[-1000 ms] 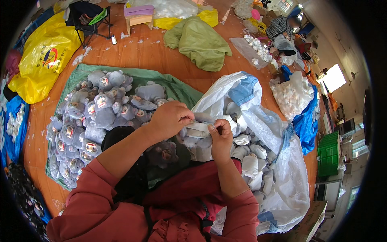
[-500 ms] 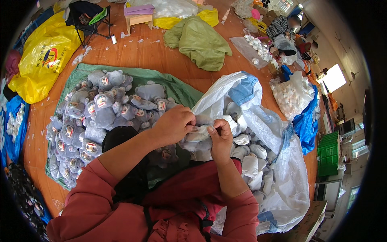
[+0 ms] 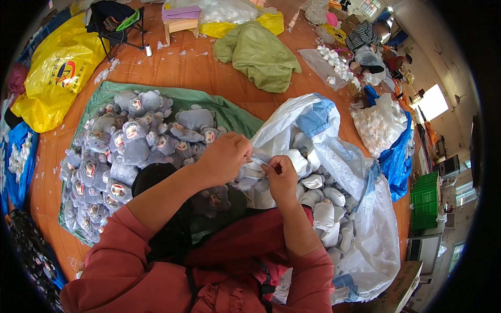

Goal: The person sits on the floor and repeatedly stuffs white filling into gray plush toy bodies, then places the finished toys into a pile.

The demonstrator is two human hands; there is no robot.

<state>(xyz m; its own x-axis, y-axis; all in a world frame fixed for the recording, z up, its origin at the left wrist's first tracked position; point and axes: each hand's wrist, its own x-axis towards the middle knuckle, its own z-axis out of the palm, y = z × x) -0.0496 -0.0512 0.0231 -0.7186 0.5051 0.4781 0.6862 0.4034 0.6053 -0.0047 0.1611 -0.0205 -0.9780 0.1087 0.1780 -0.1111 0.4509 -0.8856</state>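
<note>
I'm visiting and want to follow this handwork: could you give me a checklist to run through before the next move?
1. Left hand pinching the soft grey-and-white fabric piece: ok.
2. Right hand at that piece's right side: ok.
3. Right hand's exact hold: cannot tell, fingers hide it.
4. Grey plush toys piled on the spread green sheet: ok.
5. White plastic sack with blue patches open, white-and-grey fabric pieces showing: ok.

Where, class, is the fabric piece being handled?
Near the head view's centre, the fabric piece is held between left hand and right hand, the white sack to its right.
</note>
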